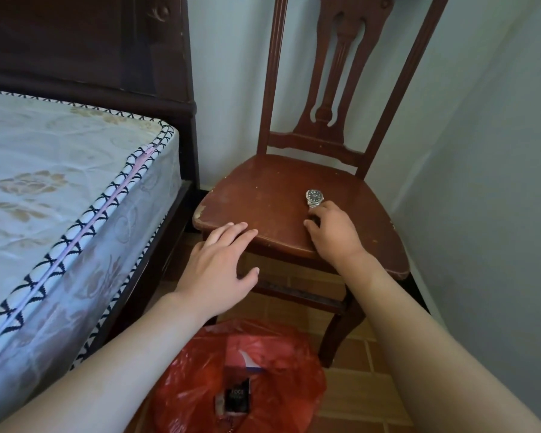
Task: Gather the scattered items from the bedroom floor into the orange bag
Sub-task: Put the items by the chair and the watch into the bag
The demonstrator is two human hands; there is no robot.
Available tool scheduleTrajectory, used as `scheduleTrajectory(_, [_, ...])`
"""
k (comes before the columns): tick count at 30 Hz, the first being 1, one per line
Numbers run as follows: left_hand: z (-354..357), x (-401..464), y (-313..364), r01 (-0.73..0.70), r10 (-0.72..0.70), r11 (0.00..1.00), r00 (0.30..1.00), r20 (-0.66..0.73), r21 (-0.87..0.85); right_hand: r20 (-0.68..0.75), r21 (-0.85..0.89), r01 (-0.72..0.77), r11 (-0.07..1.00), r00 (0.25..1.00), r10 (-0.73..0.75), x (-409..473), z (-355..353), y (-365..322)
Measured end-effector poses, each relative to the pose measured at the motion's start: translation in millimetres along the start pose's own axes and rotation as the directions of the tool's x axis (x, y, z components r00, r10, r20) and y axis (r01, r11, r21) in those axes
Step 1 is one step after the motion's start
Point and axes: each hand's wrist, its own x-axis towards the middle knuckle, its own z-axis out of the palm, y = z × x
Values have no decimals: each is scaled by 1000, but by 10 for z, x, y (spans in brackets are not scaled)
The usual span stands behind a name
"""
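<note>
Orange bag (238, 379): lies crumpled on the tiled floor nearest the camera, below the chair's front edge, its mouth loosely open; a dark packet (236, 398) and a red-and-white item show through the plastic.
Left hand (221, 260): fingers straight and relaxed, holding nothing, fingertips resting at the front left edge of the chair seat (263, 195).
Right hand (333, 231): on the seat with fingers curled; fingertips meet the band of the wristwatch (314, 196), but whether they already pinch it cannot be told.
Wristwatch: a metal-banded watch with a dark dial, face up on the right half of the seat, just beyond the right hand.
Step in hand: apparently picking up the watch for the bag.
Doing it well: pinch the band rather than the glass, lift straight off the wood so the metal does not scrape, and use the free left hand to hold the bag's mouth wide before lowering the watch in gently.
Backdrop: a bare mattress (60, 189) at left, pale wall (497, 151) behind.
</note>
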Motion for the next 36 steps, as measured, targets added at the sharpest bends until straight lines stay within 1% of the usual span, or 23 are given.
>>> scheduleTrajectory(4, [-8, -2, -9, -3, 3, 1000, 1000, -5, -15, -51, 40, 34, 999, 998, -32, -217, -39, -53])
scheduleTrajectory(8, [21, -4, -3, 13, -13, 1000, 1000, -16, -16, -107, 119, -31, 992, 993, 43, -244, -55, -107])
scheduleTrajectory(14, [72, -18, 94, 61, -62, 998, 997, -40, -22, 9, 26, -22, 999, 1000, 21, -98, 29, -286])
scheduleTrajectory(17, [67, -19, 84, 49, -50, 998, 998, -26, -26, 32, -25, -7, 1000, 999, 8, -92, 33, -325])
scheduleTrajectory(23, [83, -43, 33, 31, -31, 999, 1000, 5, -39, 29, 31, 77, 997, 997, -78, -286, -99, -302])
scheduleTrajectory(26, [152, -154, 34, 28, -28, 997, 1000, -1, -65, 17, 22, 127, 992, 992, -128, -445, -116, -306])
scheduleTrajectory(28, [238, -315, 25, 47, -49, 992, 999, -18, -119, -39, -7, 171, 985, 985, -171, -564, -77, -307])
scheduleTrajectory(31, [452, -683, -89, 68, -69, 987, 998, -2, -148, -209, -31, 246, 969, 946, -247, -743, 41, -252])
scheduleTrajectory(33, [607, -958, -213, 86, -83, 986, 996, 32, -142, -309, -7, 297, 955, 907, -285, -842, 136, -184])
scheduleTrajectory(36, [760, -1237, -358, 99, -90, 983, 994, 64, -156, -396, 55, 351, 935, 867, -303, -989, 250, -100])
